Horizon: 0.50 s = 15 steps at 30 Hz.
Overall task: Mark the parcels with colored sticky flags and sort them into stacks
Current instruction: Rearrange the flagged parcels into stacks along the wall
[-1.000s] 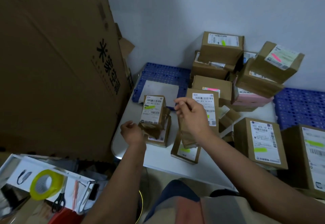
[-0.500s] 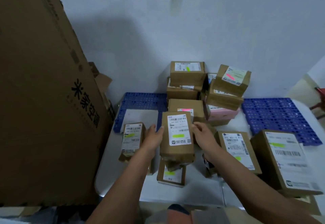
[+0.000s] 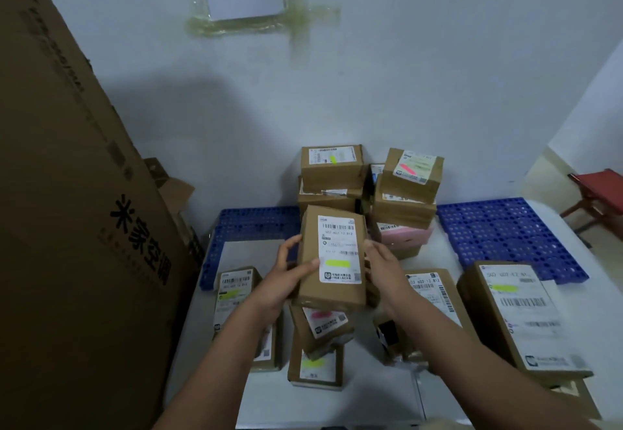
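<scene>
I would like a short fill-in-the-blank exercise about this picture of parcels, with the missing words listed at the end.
1. The held parcel is gripped by ____ hands, the left hand and the right hand.
2. The flag on the held parcel's label is ____ in colour.
3. The tilted parcel at the back right carries a ____ flag.
4. The perforated mats on the table are ____.

Missing words: both; green; pink; blue

Matt cardboard parcel (image 3: 332,257), perforated plastic pallet (image 3: 512,237)
</scene>
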Motion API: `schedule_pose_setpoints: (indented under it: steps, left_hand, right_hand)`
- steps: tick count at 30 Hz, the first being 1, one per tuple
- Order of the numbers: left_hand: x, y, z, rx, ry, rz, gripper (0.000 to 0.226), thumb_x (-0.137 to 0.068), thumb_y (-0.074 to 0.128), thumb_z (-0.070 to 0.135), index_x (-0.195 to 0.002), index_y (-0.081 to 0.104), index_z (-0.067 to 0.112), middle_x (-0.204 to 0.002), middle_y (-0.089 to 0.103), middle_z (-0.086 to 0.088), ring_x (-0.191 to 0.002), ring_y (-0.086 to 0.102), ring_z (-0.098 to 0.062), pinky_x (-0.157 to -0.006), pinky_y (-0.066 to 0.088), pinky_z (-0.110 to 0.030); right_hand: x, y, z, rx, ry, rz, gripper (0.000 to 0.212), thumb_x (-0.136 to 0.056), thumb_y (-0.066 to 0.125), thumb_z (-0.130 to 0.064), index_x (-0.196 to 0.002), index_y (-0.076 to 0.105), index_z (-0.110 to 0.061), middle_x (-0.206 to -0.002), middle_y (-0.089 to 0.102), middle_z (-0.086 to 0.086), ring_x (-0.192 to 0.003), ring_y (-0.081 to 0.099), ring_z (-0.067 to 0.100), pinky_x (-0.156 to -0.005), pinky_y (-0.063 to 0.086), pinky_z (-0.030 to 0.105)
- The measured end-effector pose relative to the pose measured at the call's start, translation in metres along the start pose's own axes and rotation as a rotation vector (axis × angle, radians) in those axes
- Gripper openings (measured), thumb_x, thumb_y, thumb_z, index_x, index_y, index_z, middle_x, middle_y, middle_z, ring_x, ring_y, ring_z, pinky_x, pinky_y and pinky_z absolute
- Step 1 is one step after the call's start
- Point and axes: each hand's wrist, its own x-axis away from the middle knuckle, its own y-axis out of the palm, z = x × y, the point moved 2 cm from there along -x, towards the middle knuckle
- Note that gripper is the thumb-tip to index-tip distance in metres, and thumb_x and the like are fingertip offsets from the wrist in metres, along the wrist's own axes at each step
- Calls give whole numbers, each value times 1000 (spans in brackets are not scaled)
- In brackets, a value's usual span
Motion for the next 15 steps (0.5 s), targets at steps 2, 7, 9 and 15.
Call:
schedule_pose_setpoints:
  steps: [2, 7, 9, 15]
  left_hand:
    - [-3, 2, 11, 5, 12, -13, 77, -76, 81, 34, -133, 33, 55, -126, 64, -10, -104, 68, -28, -72, 57, -35]
    - [-8, 15, 40, 26, 61, 11, 88, -77, 81, 19, -140, 26, 47, -121, 66, -8, -103, 68, -22, -68, 55, -27]
    - [-5, 21, 47, 83, 53, 51, 88, -74, 81, 18, -140, 29, 45, -120, 66, -8, -104, 67, -25, -67, 56, -29]
    - [-3, 16, 56, 280, 38, 209, 87, -72, 80, 21, -142, 32, 37, -121, 64, -12, -106, 64, -31, -77, 56, -43]
  right_hand:
    - [-3, -3, -15, 6, -24, -13, 18, -100, 47, -41, -113, 56, -32, -108, 64, -6, -107, 59, 16, -97, 47, 38]
    - [-16, -20, -48, 65, -129, -70, 28, -99, 45, -47, -120, 56, -32, -116, 66, -7, -113, 59, 14, -101, 46, 40]
    - [-18, -27, -62, 47, -145, -113, 29, -102, 43, -42, -123, 56, -26, -113, 64, -8, -110, 59, 13, -93, 46, 31]
    - [-40, -34, -96, 130, -194, -182, 25, -103, 39, -44, -111, 57, -27, -113, 62, -7, -106, 59, 11, -104, 44, 39]
